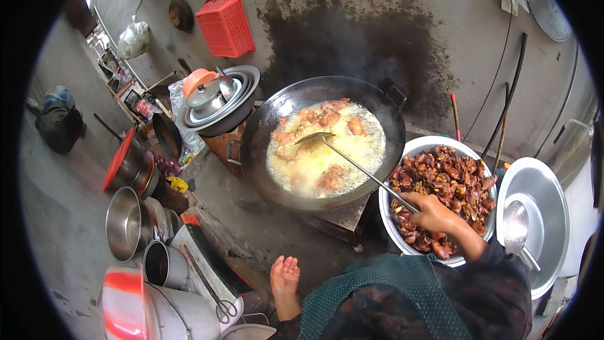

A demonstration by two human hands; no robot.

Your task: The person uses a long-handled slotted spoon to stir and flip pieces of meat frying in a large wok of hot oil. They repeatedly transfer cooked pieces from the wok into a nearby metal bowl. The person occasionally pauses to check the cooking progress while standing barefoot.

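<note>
My right hand point(432, 212) is closed on the handle of a long metal wok ladle point(358, 168). The ladle's head rests at the surface of bubbling yellow oil point(351, 151) in a large black wok point(255, 170). Browned meat pieces point(330, 177) lie in the oil, mostly along its far side and near side. Under my right forearm stands a wide metal basin point(389, 231) heaped with dark reddish-brown meat pieces point(443, 179). My left hand point(285, 276) is held below the wok with its palm up, holding nothing.
At the right, a second metal basin point(549, 241) holds a perforated skimmer point(515, 226). Stacked bowls with a lidded pot point(207, 99) stand left of the wok. Tongs point(207, 283), steel pots point(125, 224) and a white bucket point(181, 311) crowd the lower left. A red basket point(226, 26) hangs on the wall.
</note>
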